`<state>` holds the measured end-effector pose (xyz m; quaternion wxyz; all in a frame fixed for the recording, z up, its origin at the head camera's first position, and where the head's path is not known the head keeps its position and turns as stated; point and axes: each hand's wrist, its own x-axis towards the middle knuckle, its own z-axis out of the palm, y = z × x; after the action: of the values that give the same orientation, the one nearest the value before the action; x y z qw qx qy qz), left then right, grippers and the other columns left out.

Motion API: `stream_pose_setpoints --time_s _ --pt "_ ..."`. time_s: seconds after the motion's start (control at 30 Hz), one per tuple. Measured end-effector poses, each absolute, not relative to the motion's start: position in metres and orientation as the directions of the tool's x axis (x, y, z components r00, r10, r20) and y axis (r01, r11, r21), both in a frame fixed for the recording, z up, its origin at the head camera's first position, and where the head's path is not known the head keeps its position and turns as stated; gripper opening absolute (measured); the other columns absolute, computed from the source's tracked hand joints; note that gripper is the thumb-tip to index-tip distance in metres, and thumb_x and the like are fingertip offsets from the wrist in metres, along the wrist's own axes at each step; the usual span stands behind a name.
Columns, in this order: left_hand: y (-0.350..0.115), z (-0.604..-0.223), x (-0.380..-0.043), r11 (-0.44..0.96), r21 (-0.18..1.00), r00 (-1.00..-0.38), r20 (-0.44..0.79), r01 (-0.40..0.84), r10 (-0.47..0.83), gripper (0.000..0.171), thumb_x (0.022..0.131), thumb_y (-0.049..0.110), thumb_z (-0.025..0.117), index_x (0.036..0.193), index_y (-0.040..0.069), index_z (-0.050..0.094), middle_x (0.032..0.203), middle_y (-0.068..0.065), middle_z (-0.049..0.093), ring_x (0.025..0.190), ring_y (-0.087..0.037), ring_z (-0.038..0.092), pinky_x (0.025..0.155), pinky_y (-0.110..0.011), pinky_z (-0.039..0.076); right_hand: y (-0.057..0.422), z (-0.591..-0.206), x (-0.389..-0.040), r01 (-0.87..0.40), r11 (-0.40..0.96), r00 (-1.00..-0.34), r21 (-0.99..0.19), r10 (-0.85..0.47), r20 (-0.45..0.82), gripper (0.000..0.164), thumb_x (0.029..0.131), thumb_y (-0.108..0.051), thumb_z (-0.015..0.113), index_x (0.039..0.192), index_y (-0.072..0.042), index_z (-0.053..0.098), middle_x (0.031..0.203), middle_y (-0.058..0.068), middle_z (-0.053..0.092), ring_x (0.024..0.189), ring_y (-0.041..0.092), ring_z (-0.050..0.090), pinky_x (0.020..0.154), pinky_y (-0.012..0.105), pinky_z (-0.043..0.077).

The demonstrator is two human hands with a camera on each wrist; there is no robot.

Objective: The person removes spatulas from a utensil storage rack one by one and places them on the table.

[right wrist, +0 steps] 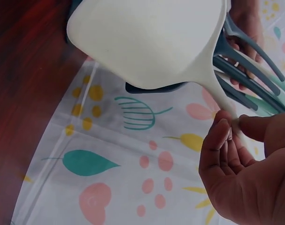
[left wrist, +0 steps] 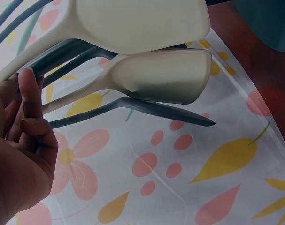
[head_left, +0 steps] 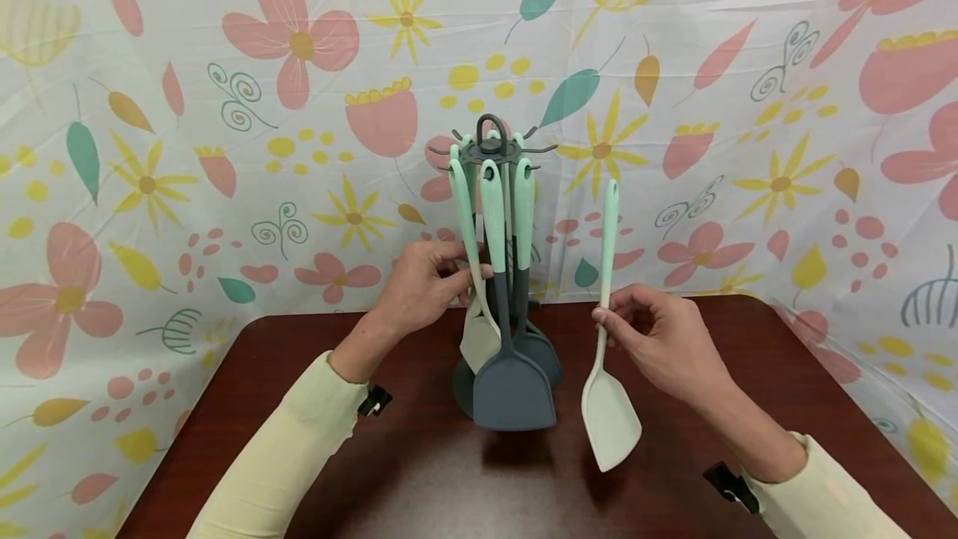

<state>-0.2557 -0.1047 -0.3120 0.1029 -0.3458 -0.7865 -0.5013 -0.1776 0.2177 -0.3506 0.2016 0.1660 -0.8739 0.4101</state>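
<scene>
A dark rotating utensil stand [head_left: 490,152] with a loop on top holds several hanging utensils with mint-green handles. In front hangs a dark grey turner [head_left: 515,393]; a cream-headed utensil [head_left: 481,341] hangs to its left. My left hand [head_left: 422,285] reaches in from the left and grips the stand among the handles, its fingertips partly hidden. To the right of the stand, my right hand [head_left: 662,335] pinches a cream turner [head_left: 612,422] by its handle, between thumb and fingers. This turner is upright, head down, apart from the stand; its broad head fills the top of the right wrist view.
Everything is above a dark reddish-brown table [head_left: 404,481]. Behind it hangs a white cloth [head_left: 314,148] printed with flowers and leaves. The stand's short hooks [head_left: 545,148] stick out around its top.
</scene>
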Motion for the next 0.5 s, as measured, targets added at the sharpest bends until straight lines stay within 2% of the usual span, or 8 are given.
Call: stream_pose_setpoints --time_s 0.3,0.5 --pt "-0.1044 -0.3125 -0.2562 0.265 0.713 -0.739 0.51 0.649 0.44 0.01 0.098 0.016 0.079 0.107 0.015 0.083 0.066 0.003 0.069 0.061 -0.018 0.067 0.062 -0.036 0.063 0.2195 -0.3545 -0.1789 -0.404 0.656 -0.888 -0.637 -0.113 0.447 0.012 0.101 -0.028 0.077 0.097 -0.017 0.074 0.07 -0.002 0.068 0.057 0.012 0.062 0.05 0.028 0.046" --pt "-0.1047 -0.3121 -0.2568 0.259 0.715 -0.739 0.512 0.649 0.439 0.009 0.098 0.014 0.079 0.106 0.014 0.084 0.066 0.003 0.07 0.06 -0.018 0.067 0.062 -0.036 0.063 0.2179 -0.358 -0.1813 -0.374 0.676 -0.903 -0.634 -0.109 0.416 0.012 0.101 -0.029 0.078 0.096 -0.018 0.074 0.072 0.002 0.07 0.06 0.012 0.061 0.05 0.028 0.046"
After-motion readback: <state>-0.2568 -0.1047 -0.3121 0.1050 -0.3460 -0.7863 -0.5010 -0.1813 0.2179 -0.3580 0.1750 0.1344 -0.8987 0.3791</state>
